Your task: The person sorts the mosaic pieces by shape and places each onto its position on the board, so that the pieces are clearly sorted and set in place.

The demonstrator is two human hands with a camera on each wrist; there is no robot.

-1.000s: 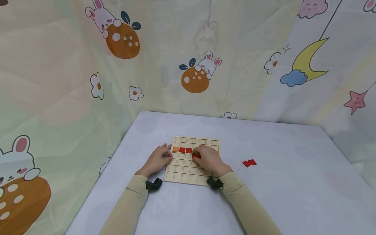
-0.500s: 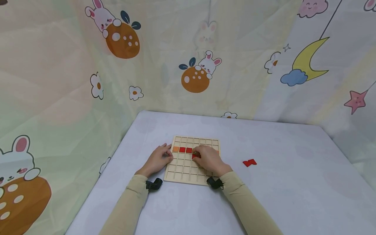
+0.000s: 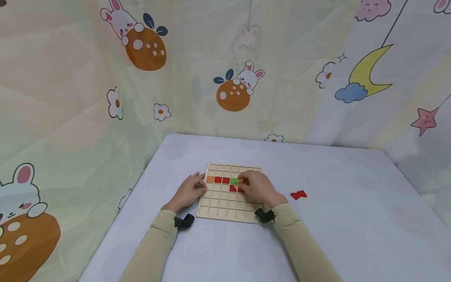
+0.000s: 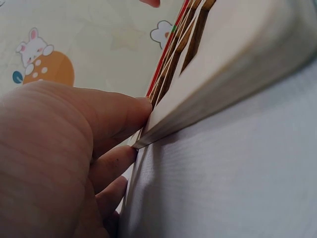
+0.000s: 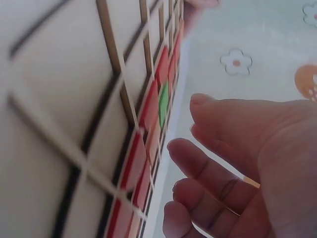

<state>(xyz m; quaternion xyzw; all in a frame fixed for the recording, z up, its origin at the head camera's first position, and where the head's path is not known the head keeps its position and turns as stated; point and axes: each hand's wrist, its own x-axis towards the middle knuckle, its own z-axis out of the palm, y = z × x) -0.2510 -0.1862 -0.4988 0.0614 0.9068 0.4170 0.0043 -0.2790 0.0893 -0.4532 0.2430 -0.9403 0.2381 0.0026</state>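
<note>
A wooden grid board (image 3: pixel 218 203) lies on the table with small coloured tiles in its cells. Along one row sit an orange tile (image 3: pixel 210 179), two red tiles (image 3: pixel 222 180) and a green tile (image 3: pixel 234 181). Below the green one is another red tile (image 3: pixel 233 188), and more to its right are partly hidden by my right hand (image 3: pixel 258 187). That hand hovers over the board; the right wrist view shows relaxed fingers (image 5: pixel 190 158) with nothing between them. At the board's left edge my left hand (image 3: pixel 188 190) pinches the rim, its thumb (image 4: pixel 133 111) against the wood.
Loose red pieces (image 3: pixel 298 194) lie on the white-covered table (image 3: pixel 352 219) to the right of the board. A printed cloth backdrop (image 3: pixel 190 51) rises behind the table and on its left. Each wrist wears a black camera mount.
My right hand has shifted right and lifted slightly from the green tile, which is now uncovered in its cell. The left hand stays at the board's edge.
</note>
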